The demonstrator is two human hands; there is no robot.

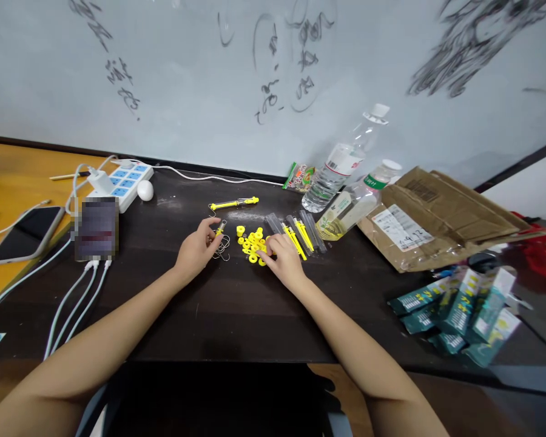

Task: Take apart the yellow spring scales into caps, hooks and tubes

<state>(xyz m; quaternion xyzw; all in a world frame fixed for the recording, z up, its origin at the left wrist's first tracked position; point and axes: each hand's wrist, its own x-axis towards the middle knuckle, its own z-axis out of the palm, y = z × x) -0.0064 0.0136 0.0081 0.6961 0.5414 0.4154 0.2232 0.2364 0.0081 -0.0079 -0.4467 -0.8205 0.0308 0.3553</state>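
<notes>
My left hand (197, 247) is closed in a pinch around a small clear piece with a yellow end (221, 227); its exact kind is too small to tell. Thin metal hooks or rings (222, 249) lie just beside those fingertips. My right hand (284, 260) rests its fingers on a pile of small yellow plastic parts (253, 240), thumb and forefinger apart. Right of the pile lie clear tubes (316, 230) and yellow rods (304, 235). Beyond my hands is a clear-and-yellow spring-scale-like tube (234, 204) with a hook at its left end.
Two bottles, a water bottle (339, 167) and a yellowish drink (352, 206), stand near a snack packet (299, 177). A cardboard parcel (409, 218) and green boxes (459, 309) lie right. Left are a power strip (134, 185), cables and a phone (27, 234). A whiteboard (186, 91) rises behind.
</notes>
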